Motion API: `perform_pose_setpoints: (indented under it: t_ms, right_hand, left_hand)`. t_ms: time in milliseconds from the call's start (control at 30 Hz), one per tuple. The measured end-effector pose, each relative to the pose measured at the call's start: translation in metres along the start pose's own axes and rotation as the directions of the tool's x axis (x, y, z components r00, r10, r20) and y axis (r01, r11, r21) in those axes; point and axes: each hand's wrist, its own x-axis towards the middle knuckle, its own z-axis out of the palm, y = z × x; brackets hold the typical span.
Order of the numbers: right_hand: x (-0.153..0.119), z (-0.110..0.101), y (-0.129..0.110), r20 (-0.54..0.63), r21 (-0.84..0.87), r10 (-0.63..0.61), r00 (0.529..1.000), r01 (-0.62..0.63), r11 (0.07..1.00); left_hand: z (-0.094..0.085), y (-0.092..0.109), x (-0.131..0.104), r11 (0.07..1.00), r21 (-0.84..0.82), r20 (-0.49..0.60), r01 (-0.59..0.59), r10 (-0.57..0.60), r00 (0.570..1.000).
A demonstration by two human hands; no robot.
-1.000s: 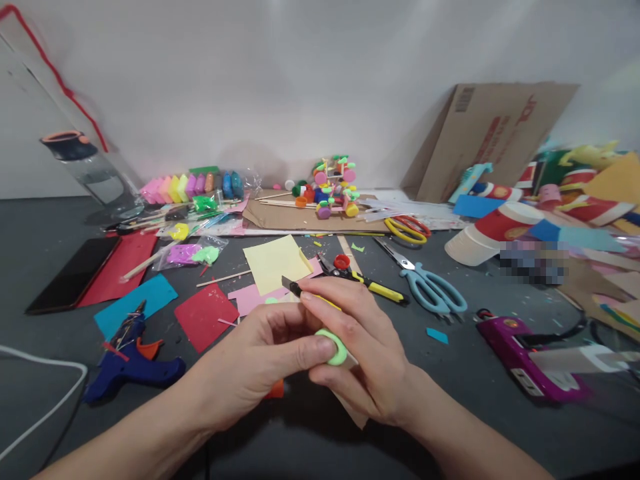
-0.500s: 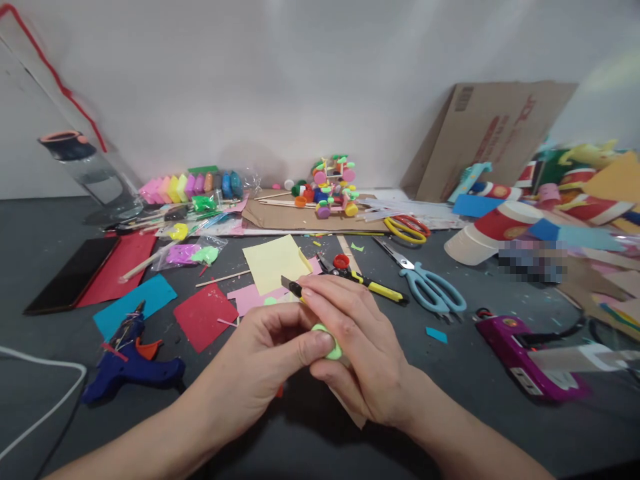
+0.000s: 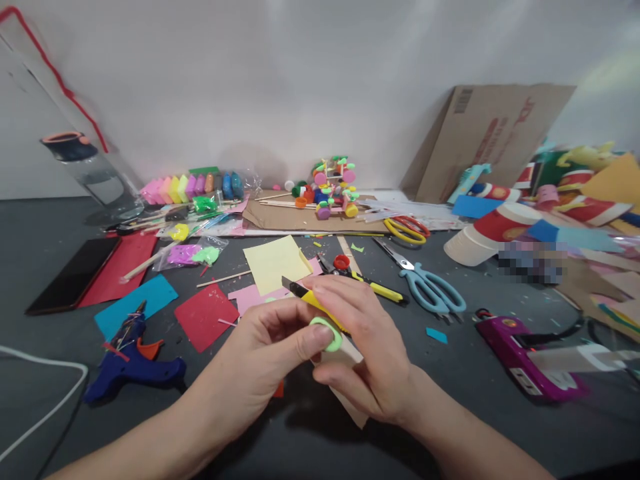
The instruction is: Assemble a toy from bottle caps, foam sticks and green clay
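Note:
My left hand [image 3: 280, 353] is closed, its thumb pressing a light green piece of soft clay [image 3: 334, 339]. Beside the clay, a pale beige piece that looks like card [image 3: 350, 353] extends between my hands and down toward the table. My right hand [image 3: 370, 353] grips a yellow craft knife [image 3: 327, 312], its blade bared and pointing up to the left, away from the clay. The right thumb lies near the beige piece; whether it touches cannot be made out. The fingers of both hands partly hide the beige piece and the knife's handle.
A blue glue gun [image 3: 140, 367] and a red paper square [image 3: 206, 313] lie left. Pliers with yellow handles [image 3: 383, 288], blue scissors [image 3: 430, 287] and a purple power strip [image 3: 530, 360] lie right. A yellow sheet [image 3: 275, 261] and a colourful clay-and-stick model [image 3: 335, 187] are beyond my hands.
The right fingers have lifted and spread away from the left thumb, so more of the yellow knife, the green clay and the beige piece shows. The left hand has barely moved.

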Motion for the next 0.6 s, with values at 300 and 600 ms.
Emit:
perform_pose_setpoints:
  t_ms: [300,600]
  right_hand:
    - [0.0003,-0.0048,-0.0014,0.028,0.110,0.101,0.994,-0.104,0.988]
    - [0.0018,-0.0027,0.0014,0.077,0.135,0.058,0.995,-0.068,0.989]
  left_hand:
    - [-0.0035,0.0022,-0.0003,0.999,-0.012,0.122,0.037,-0.036,0.992]
    - [-0.0006,0.0020,0.0024,0.998,-0.043,0.102,0.038,-0.033,0.994]
